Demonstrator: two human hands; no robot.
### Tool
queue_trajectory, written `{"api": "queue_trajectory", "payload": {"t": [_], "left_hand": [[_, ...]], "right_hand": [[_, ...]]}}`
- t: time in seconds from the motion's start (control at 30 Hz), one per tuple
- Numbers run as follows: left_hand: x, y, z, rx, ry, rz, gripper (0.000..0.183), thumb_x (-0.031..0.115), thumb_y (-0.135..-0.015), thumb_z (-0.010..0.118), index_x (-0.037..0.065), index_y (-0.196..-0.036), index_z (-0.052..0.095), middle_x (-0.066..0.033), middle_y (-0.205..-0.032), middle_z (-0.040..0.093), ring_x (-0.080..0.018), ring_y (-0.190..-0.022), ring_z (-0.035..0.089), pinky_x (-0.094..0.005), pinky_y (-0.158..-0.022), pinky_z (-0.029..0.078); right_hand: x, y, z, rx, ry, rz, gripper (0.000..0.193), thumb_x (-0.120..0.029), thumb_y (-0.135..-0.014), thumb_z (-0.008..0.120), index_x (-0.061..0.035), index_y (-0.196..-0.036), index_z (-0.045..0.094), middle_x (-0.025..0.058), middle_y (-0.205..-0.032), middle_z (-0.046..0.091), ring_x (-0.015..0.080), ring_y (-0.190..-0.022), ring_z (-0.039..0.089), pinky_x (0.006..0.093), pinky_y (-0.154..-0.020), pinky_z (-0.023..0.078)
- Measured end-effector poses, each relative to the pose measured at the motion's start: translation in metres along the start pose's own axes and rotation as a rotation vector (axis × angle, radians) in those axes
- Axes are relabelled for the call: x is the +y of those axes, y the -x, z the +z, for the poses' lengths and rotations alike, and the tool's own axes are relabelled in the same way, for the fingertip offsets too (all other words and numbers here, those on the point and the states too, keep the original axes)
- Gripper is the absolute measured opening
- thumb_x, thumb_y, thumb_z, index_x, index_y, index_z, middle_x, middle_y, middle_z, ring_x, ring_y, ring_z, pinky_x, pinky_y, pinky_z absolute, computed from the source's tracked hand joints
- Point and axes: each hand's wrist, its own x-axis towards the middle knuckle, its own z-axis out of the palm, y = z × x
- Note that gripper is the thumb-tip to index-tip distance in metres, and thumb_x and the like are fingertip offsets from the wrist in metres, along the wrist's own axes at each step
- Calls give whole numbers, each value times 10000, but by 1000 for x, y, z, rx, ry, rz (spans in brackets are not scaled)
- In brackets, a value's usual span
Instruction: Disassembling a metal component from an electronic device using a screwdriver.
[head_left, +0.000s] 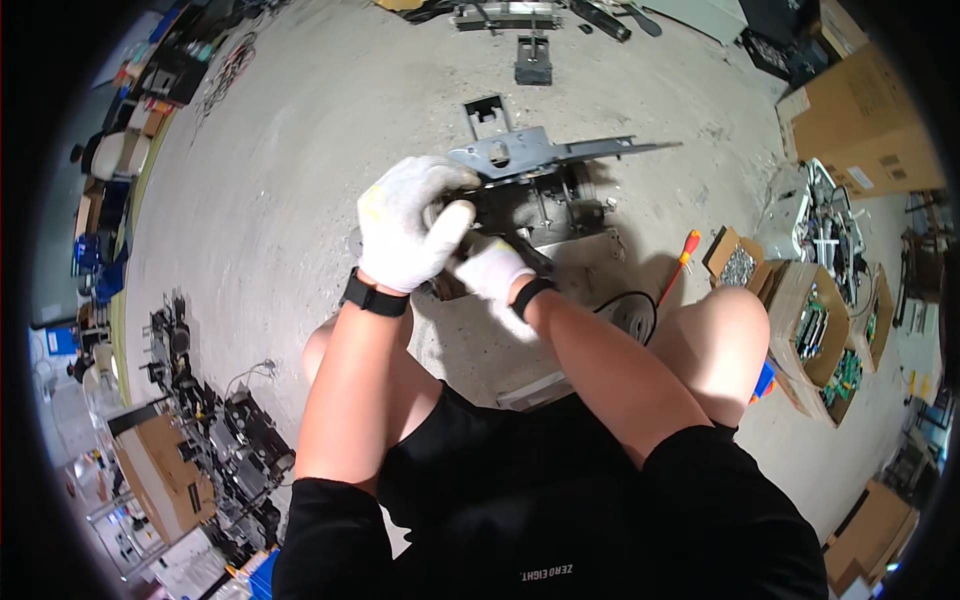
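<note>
both forearms are raised from the near edge toward the middle. the left hand (410,225) is gloved in white, fingers curled closed. the right hand (490,270), also gloved, is tucked just beneath it, largely hidden.

A worker in white knit gloves on the left hand (408,225) and right hand (490,270), each wrist banded by a black strap, wears a black short-sleeved shirt with small white lettering at the hem and black shorts, forearms and knees left bare.
</note>
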Motion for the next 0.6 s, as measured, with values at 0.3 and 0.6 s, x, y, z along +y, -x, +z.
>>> {"api": "queue_trajectory", "payload": {"t": [0.3,0.6], "left_hand": [[-5,21,-25,-17,-53,-67,243,247,-806,613,41,-904,698,-122,-907,710,-315,-862,679,-376,-786,534],[-2,11,-13,2,-34,-54,217,257,-807,604,87,-903,698,-83,-896,698,-305,-853,664,-373,-762,527]], "right_hand": [[16,37,-24,-69,-1185,557,271,-256,-975,580,8,-1014,628,42,-804,617,138,-687,627,283,-582,507],[13,56,-24,-191,-1005,493,380,-398,-1010,517,-27,-1049,585,57,-881,601,130,-759,634,247,-676,541]]}}
